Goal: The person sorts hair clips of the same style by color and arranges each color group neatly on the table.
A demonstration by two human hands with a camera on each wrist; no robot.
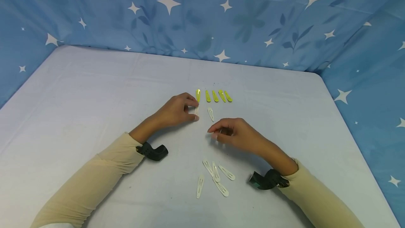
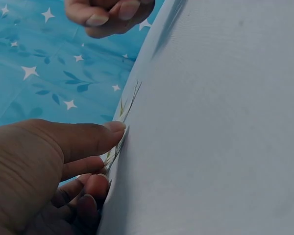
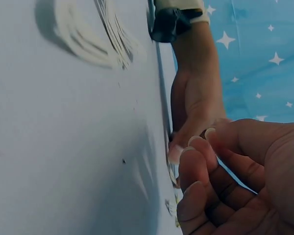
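Observation:
My left hand (image 1: 179, 110) is at the left end of the clip rows, its thumb and forefinger pinching a white snap hair clip (image 1: 197, 111) by its two ends, low over the cloth. Just beyond that clip lies a yellow hair clip (image 1: 198, 95), first in a row of several yellow hair clips (image 1: 215, 96). Another white hair clip (image 1: 211, 114) lies between the hands, below the yellow row. My right hand (image 1: 239, 133) hovers nearby with loosely bent fingers and nothing visible in them. Its fingertips (image 3: 193, 169) come close together in the right wrist view.
Several white hair clips (image 1: 216, 171) lie loosely piled nearer me, with one white clip (image 1: 200, 186) apart on their left. A pale cloth covers the table (image 1: 95, 80). Blue star-patterned curtain (image 1: 196, 20) hangs along the back and sides. Dark wrist cameras (image 1: 153, 151) sit on both forearms.

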